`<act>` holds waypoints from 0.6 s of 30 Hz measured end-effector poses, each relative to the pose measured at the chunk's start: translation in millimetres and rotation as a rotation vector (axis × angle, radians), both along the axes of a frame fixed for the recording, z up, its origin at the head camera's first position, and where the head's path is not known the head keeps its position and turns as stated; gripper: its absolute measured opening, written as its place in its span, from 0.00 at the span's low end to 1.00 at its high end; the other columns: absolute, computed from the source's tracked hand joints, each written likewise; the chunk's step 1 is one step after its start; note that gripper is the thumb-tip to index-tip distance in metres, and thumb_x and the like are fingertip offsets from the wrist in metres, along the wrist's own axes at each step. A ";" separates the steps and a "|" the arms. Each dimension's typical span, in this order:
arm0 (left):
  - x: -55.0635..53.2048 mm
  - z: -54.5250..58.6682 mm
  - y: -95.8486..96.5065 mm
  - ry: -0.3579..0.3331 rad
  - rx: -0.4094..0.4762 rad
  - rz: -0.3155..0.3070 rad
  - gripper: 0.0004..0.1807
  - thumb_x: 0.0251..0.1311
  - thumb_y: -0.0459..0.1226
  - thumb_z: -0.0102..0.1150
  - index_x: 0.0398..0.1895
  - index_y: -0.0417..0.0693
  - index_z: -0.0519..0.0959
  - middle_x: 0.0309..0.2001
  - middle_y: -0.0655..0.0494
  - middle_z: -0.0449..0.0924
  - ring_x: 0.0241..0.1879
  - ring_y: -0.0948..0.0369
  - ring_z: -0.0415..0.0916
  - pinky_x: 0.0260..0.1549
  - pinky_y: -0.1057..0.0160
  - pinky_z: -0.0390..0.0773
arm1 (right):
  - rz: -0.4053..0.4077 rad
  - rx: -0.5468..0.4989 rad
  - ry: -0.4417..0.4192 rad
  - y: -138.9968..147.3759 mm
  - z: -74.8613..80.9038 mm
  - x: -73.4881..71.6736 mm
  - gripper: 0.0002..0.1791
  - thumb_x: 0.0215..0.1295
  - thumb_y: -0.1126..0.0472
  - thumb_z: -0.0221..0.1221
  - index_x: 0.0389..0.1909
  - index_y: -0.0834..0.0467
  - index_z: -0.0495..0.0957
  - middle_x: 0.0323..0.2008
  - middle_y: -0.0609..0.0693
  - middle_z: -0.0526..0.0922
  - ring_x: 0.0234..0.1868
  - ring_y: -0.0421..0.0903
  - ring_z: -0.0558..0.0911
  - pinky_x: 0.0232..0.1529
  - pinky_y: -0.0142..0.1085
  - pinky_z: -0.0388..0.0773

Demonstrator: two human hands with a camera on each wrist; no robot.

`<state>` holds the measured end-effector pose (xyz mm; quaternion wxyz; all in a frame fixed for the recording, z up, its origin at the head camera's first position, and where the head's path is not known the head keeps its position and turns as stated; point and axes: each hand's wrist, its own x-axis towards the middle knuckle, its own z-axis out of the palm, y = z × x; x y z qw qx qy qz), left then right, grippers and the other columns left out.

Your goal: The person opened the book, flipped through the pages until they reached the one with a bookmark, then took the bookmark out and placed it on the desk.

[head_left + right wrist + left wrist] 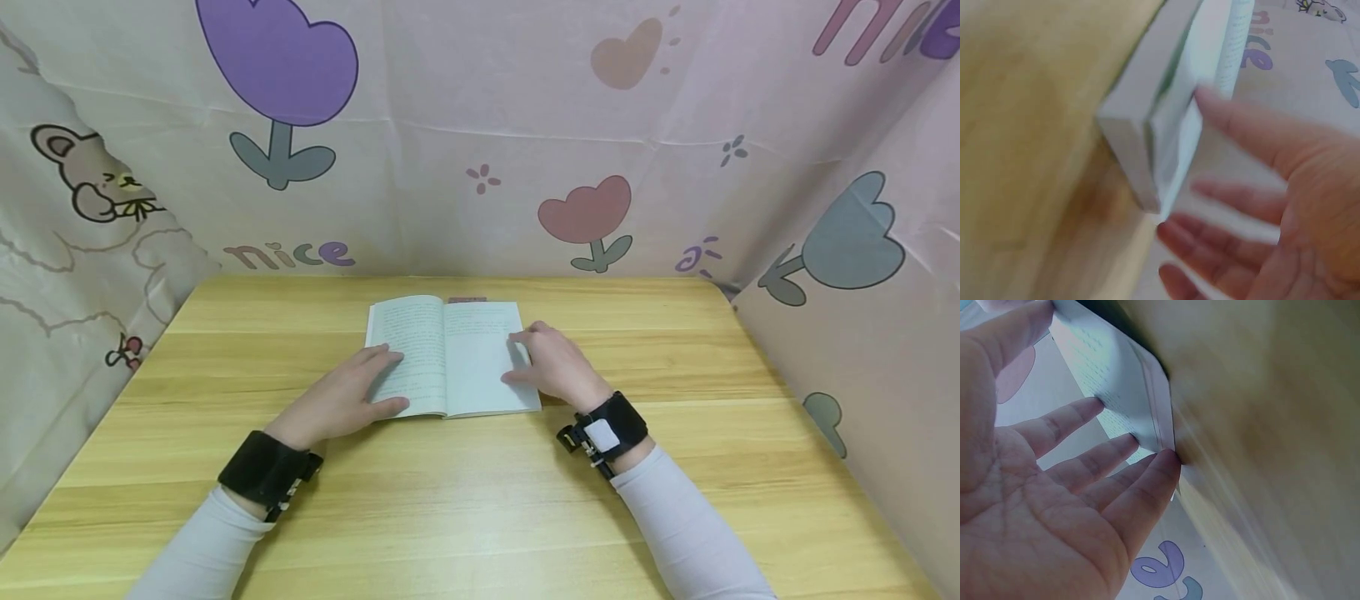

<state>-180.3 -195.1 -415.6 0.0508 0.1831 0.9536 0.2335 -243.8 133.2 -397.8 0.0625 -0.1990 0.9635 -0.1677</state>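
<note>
An open book (476, 367) lies on the wooden table (480, 517), lines of print filling its left page and only the top of its right page. My left hand (337, 400) rests on the left page, fingers spread and fairly straight; its fingertips (1169, 456) reach the page and outer edge in the left wrist view. At the right margin is my right hand (558, 367), fingers spread. In the right wrist view its thumb (1241, 122) touches the page, while the other fingers extend past the thick block of pages (1129, 162).
A small dark-pink strip (467, 299) shows behind the book's top edge. Printed cloth (435, 208) with flowers and lettering hangs behind the table and along both sides. Each wrist wears a black strap (264, 471) with a small camera.
</note>
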 end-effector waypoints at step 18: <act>0.9 1.2 0.4 -0.004 -0.002 -0.002 0.42 0.71 0.52 0.67 0.80 0.39 0.67 0.81 0.31 0.61 0.79 0.32 0.62 0.75 0.30 0.67 | 0.205 0.132 -0.128 -0.2 10.0 9.8 0.52 0.50 0.43 0.83 0.75 0.58 0.75 0.79 0.64 0.69 0.76 0.64 0.73 0.75 0.56 0.75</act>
